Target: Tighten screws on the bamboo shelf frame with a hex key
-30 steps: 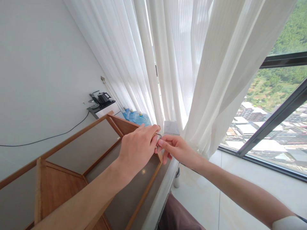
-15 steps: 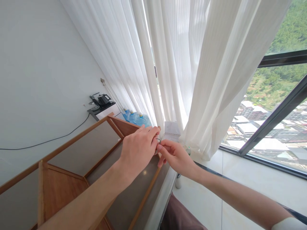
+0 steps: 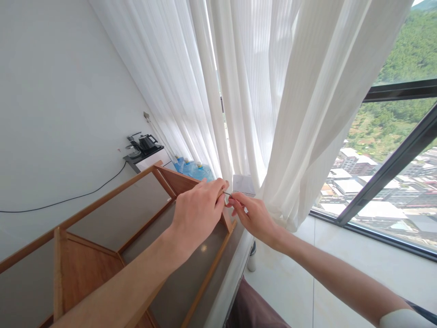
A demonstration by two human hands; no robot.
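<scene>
1. Hex key point(image 3: 226, 193), or a similar thin metal rod: only a short shaft shows, held between the 2 hands just above the near corner of a wooden-framed shelf unit point(image 3: 102, 202).
2. Left hand point(image 3: 196, 214) is curled closed, its fingers hiding the key's near end. Right hand point(image 3: 254, 218) is narrowed to a thumb-and-forefinger pinch on the far end.
3. That narrow pinch on thin, smooth metal looks like the weakest point. A slip could drop the key beside the frame onto the white tile floor point(image 3: 280, 291). A sheer white curtain point(image 3: 300, 114) hangs just beyond the right hand and could catch it if that hand swings outward.
4. Compared with 0.5 s earlier, the right hand sits higher and its fingers are closer together. The key's bend no longer shows, and the shaft reads straighter.
</scene>
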